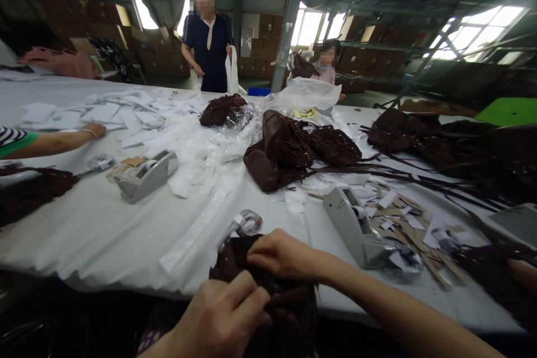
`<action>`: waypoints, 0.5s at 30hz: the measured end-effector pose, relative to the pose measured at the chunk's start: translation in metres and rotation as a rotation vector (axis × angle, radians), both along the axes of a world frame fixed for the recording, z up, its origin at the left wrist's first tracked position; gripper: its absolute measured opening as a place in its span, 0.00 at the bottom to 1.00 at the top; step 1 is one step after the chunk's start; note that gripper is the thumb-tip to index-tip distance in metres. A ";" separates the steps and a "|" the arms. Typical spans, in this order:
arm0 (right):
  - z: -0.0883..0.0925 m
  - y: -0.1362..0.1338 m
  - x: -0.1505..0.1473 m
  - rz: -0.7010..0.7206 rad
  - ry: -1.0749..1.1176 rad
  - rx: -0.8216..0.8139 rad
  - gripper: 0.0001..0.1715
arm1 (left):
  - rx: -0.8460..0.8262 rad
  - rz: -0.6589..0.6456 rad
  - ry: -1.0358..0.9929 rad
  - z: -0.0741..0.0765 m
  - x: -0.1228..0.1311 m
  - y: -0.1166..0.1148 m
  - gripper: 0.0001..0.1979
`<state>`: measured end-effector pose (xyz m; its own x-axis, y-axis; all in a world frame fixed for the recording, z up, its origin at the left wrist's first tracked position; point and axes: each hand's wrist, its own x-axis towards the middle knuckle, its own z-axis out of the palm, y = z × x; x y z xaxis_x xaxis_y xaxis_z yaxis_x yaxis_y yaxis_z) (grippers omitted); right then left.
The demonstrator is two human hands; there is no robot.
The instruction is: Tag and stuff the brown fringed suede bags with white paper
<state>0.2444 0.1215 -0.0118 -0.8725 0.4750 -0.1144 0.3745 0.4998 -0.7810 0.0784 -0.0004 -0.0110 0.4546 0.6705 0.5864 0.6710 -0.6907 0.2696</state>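
A dark brown bag (pixel 289 313) with fringe is at the table's near edge, right in front of me. My left hand (pixel 224 313) is closed on its near side, fingers curled over the edge. Across the bag's top, my right hand (pixel 279 254) comes in from the right with its fingers bent together, gripping the far rim. What exactly lies under the fingertips is hidden. Just beyond the bag sits a roll of clear tape (pixel 247 222).
Grey tape dispensers (pixel 145 176) stand left and right (pixel 352 226). Brown fringed bags (pixel 277 151) are piled mid-table and at right (pixel 440 140). White paper pieces (pixel 126 112) lie at left, near a co-worker's hand (pixel 94 130). A person (pixel 210 56) stands across the table.
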 end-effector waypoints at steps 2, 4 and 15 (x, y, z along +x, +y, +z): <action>0.027 0.016 0.017 -0.125 0.069 0.029 0.25 | -0.066 0.081 -0.058 0.012 -0.004 0.012 0.06; 0.034 0.028 0.034 -0.162 0.113 0.074 0.26 | -0.162 0.173 -0.068 0.016 -0.004 0.029 0.06; -0.055 -0.011 0.038 -0.520 0.181 0.401 0.15 | -0.660 0.369 -0.250 -0.113 -0.004 0.135 0.09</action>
<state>0.2819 0.1104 -0.0664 -0.5085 0.8129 0.2839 0.5254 0.5541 -0.6457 0.0748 0.1348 -0.1243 0.0427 0.9965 0.0712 0.6907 -0.0809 0.7186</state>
